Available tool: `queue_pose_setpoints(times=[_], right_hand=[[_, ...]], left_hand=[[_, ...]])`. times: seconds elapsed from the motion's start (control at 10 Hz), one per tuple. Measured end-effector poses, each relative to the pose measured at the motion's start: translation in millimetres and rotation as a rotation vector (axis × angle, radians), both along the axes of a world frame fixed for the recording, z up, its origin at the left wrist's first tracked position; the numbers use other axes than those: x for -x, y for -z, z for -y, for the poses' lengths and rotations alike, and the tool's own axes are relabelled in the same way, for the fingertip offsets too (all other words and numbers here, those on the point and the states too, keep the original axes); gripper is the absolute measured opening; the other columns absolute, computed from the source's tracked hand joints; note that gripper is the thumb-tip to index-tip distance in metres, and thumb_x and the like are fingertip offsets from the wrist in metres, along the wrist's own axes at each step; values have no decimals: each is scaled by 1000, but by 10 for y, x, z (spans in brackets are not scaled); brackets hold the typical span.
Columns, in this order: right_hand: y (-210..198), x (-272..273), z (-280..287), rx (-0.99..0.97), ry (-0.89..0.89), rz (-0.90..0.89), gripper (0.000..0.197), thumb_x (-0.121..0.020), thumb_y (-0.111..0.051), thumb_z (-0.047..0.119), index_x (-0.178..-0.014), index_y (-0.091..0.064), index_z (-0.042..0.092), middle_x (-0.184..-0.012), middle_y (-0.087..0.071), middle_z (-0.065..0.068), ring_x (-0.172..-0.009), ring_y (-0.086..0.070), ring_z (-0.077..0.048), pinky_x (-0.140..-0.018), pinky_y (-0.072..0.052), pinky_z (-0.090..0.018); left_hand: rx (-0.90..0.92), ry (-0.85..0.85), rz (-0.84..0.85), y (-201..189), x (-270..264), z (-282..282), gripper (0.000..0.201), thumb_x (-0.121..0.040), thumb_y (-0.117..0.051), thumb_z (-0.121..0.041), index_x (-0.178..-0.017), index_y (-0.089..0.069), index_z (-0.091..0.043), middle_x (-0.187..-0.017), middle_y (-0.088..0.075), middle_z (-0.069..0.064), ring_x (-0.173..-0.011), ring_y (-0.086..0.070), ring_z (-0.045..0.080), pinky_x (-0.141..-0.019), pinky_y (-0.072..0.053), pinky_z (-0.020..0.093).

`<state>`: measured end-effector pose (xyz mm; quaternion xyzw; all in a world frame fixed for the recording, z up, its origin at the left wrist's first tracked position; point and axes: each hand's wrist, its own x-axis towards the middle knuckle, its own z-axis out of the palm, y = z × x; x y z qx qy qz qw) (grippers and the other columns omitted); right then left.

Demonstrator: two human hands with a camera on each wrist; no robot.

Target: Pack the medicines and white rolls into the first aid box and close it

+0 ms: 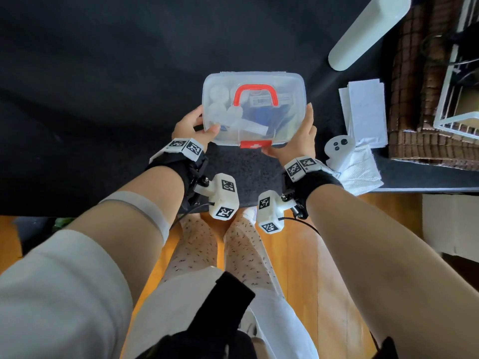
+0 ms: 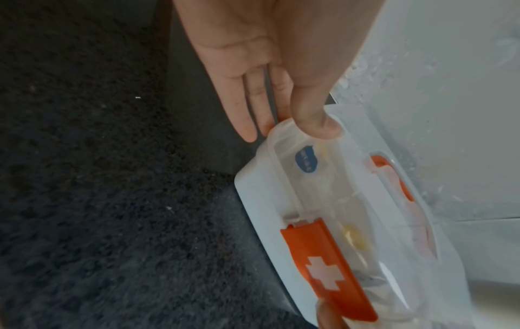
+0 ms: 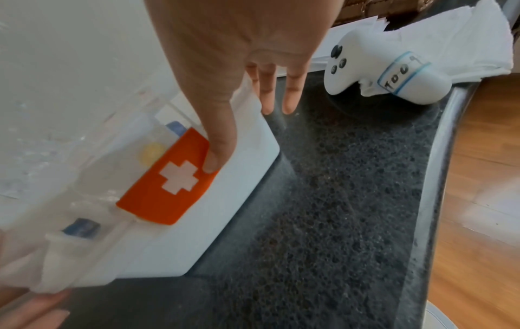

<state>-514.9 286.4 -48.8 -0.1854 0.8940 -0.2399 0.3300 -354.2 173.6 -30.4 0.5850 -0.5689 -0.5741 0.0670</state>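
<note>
The first aid box (image 1: 290,110) sits on the dark table with its translucent lid down, red handle (image 1: 255,95) on top. White rolls (image 1: 217,99) and medicine packs (image 1: 259,117) show blurred through the lid. My left hand (image 1: 193,126) is at the box's near left corner, thumb (image 2: 320,126) pressing the lid rim, fingers (image 2: 247,120) straight beside the wall. My right hand (image 1: 298,136) lies along the right side, fingers (image 3: 292,98) straight. Its thumb (image 3: 216,155) presses the orange latch (image 3: 168,178) with the white cross against the front wall.
A white controller (image 1: 338,147) lies on a paper towel (image 1: 363,169) just right of my right hand. Folded papers (image 1: 365,110), a white tube-shaped object (image 1: 368,32) and a wicker basket (image 1: 414,99) stand further right. The table's near edge (image 1: 414,189) runs just behind my wrists.
</note>
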Motion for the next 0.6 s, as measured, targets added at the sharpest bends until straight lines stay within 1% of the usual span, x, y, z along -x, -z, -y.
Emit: queue_pose_setpoints(times=[0.1, 0.2, 0.3, 0.4, 0.5, 0.6], right_hand=[[89, -49, -6, 38, 56, -51, 127, -57, -88, 16, -149, -1, 24, -143, -35, -11, -131, -41, -28, -103, -39, -43], [167, -73, -20, 63, 85, -96, 127, -55, -89, 19, -149, -3, 23, -142, -36, -10, -129, -43, -27, -101, -41, -41], [210, -101, -21, 54, 99, -146, 128, -53, -89, 25, -149, -4, 23, -140, -38, -8, -126, -46, -26, -97, -47, -46], [200, -99, -28, 56, 99, -135, 128, -54, -88, 25, -149, -3, 22, -140, -38, -7, -127, -45, -25, -98, -46, -43], [68, -100, -25, 48, 83, -70, 126, -57, -87, 21, -149, -2, 22, -141, -35, -9, -130, -41, -26, -104, -41, -43], [-142, -60, 42, -30, 83, 30, 122, -61, -86, 28, -149, -2, 23, -143, -29, -12, -133, -36, -28, -110, -33, -42]], left_hand=[[-5, -60, -18, 85, -26, 5, 56, -82, -64, -18, -135, -47, -24, -128, -59, -1, -116, -57, 14, -99, -50, 38], [-9, -87, -34, 128, -45, -1, 57, -81, -65, -20, -135, -48, -24, -128, -59, -2, -116, -57, 14, -100, -49, 38], [-5, -96, -41, 151, -46, -5, 57, -81, -65, -19, -135, -47, -22, -129, -58, -1, -118, -57, 15, -100, -49, 38], [-16, -90, -40, 132, -50, 5, 58, -81, -65, -17, -136, -46, -20, -131, -57, 0, -119, -56, 15, -101, -49, 37], [-6, -13, -1, 56, -55, 30, 59, -82, -65, -20, -137, -44, -19, -131, -57, 2, -118, -57, 17, -100, -49, 38], [40, 163, 132, -120, -7, 102, 52, -85, -61, -24, -134, -46, -18, -125, -59, 3, -112, -57, 21, -91, -45, 27]])
